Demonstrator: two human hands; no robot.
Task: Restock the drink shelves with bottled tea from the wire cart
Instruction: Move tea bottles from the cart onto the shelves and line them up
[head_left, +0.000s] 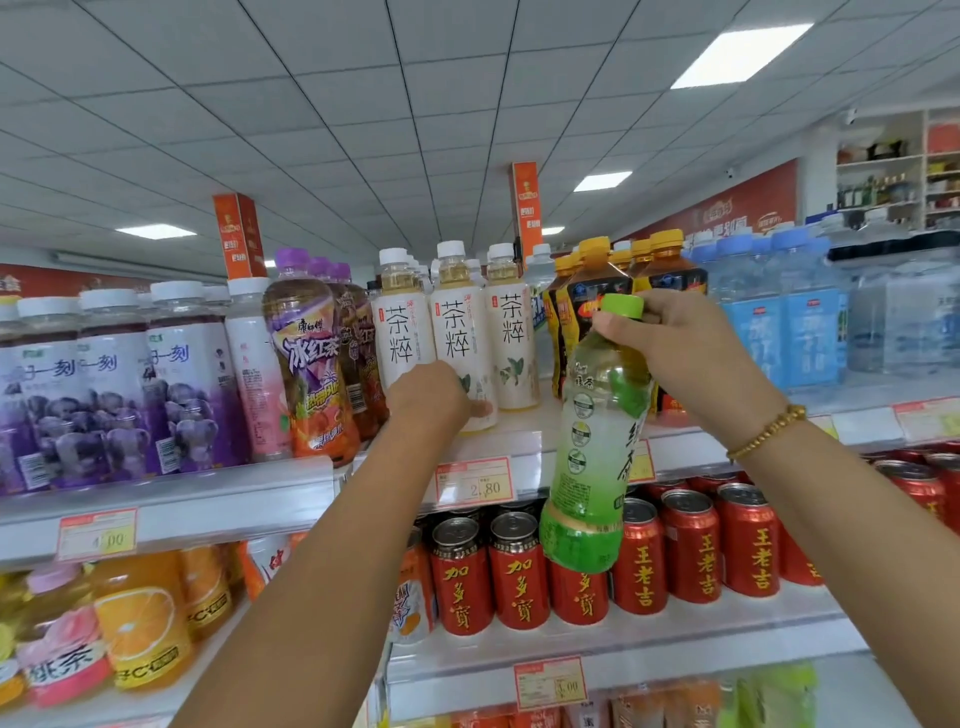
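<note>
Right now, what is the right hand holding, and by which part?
The right hand grips the green tea bottle by its cap and neck.

Top shelf (519, 434): white tea bottles (405, 322) at left grip (428, 397); dark yellow-capped bottles (670, 270) behind right grip (680, 343); red cans (691, 551) beneath, maybe herbal tea.

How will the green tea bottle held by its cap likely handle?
The green tea bottle looks full, so it is probably heavy for its size. The right hand grips only its cap and it hangs tilted, so it may swing. Tall and narrow, it could tip if set down crooked.
</note>
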